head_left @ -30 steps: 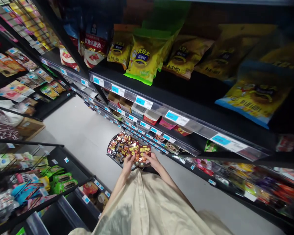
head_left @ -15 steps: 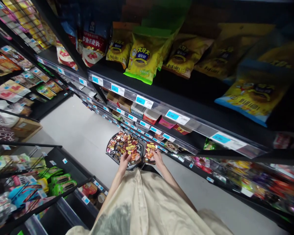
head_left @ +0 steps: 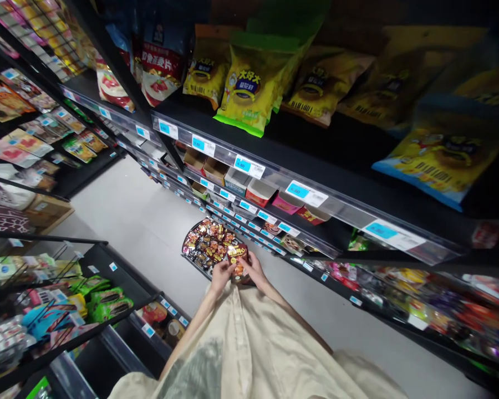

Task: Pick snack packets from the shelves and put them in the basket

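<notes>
A dark brown snack packet (head_left: 237,252) with yellow lettering is between my hands, low in front of my body. My right hand (head_left: 253,269) grips its right side, thumb on the front. My left hand (head_left: 222,275) is closed at the lower left edge of the packet, its fingertips partly hidden. Just beyond them, a black basket (head_left: 190,260) is filled with several similar shiny brown packets (head_left: 208,238). The held packet overlaps the basket's near right part, and I cannot tell whether it touches the contents.
To the right runs a tall black shelf (head_left: 336,166) with price tags and yellow snack bags (head_left: 251,83). Lower tiers hold small open boxes (head_left: 260,191). On the left stand more shelves with green packets (head_left: 108,305) and a cardboard box (head_left: 50,213). Grey floor (head_left: 137,216) lies between.
My hands held two packets apart; they have come together at one visible packet. My right hand has moved left over the basket's edge. The basket is now fuller in view, with more packets showing.
</notes>
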